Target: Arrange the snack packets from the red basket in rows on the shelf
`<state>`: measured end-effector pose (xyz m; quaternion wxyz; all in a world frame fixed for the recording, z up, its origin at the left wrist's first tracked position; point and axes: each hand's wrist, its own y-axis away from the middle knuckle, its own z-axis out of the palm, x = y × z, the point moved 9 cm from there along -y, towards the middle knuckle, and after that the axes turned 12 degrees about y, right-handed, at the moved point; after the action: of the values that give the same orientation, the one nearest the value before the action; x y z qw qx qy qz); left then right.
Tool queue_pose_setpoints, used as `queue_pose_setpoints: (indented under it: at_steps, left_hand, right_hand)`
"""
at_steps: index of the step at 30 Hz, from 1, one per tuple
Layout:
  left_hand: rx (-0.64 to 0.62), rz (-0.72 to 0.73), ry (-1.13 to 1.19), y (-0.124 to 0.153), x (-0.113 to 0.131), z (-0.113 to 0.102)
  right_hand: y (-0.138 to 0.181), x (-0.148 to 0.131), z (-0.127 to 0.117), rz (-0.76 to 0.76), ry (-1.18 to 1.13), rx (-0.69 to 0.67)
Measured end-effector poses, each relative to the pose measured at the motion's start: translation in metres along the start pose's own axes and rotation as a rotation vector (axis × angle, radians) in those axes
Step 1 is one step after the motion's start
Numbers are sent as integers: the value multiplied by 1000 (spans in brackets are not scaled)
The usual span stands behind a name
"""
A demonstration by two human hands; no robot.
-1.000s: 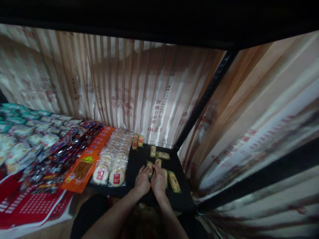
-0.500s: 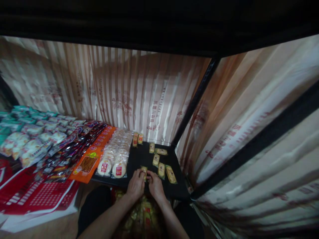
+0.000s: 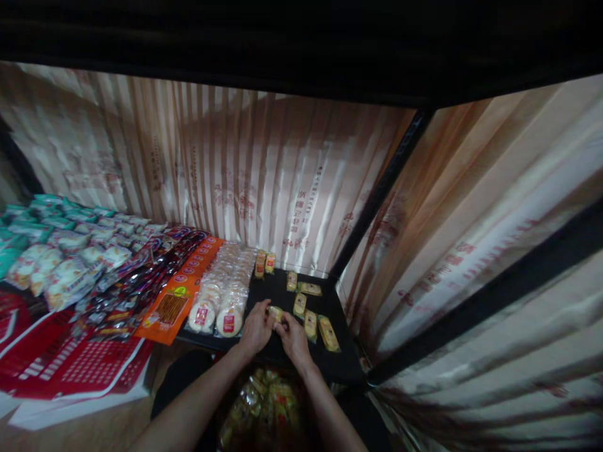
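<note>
**Yellow pkt turned crosswise btwn both hands**

Small yellow pkt (image 3: 275,312), lower ctr of frame, is pinched at the fingertips of L hand (image 3: 257,328) and R hand (image 3: 293,339), one on either side; both grips narrow. Half a sec ago it stood lengthwise, nearer the bottom of frame; now lies more crosswise & a bit higher, both hands up w/ it. Whether it touches the black shelf (image 3: 273,290) under it: can't tell.

Five loose yellow pkts (image 3: 310,324) right of the hands, same layout as 0.5 s ago; two red-label pkts (image 3: 270,263) further up, near the pleated curtain (image 3: 264,176), also unmoved. Pile of yellow pkts (image 3: 268,402) at bottom ctr, btwn forearms, dim; shows better than 1 s ago, when it was mostly dark.

Left of hands: round white crackers (image 3: 228,320) in clear wrap, then orange pkt (image 3: 172,301). Red basket (image 3: 94,367) lower left. Whole view slid slightly vs. last frame, i.e. camera moved.
</note>
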<state>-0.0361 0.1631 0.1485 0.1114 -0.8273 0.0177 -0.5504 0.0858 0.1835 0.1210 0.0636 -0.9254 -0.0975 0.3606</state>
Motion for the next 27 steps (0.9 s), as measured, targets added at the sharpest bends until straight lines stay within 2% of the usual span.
queue_pose_setpoints:
  at_steps: [5,12,19,27]
  left_hand:
    - [126,-120,108,-7,-24,2]
    - [123,-141,87,-15,-33,18]
    - [102,-303,1,-44,-40,26]
    - [202,-238,-10,-86,-46,26]
  right_hand:
    - [-17,8,9,79,-18,-17]
    - [-36,19,24,146,47,-44]
    - [-73,31,35,214,147,3]
    - [-129,28,39,131,-2,106]
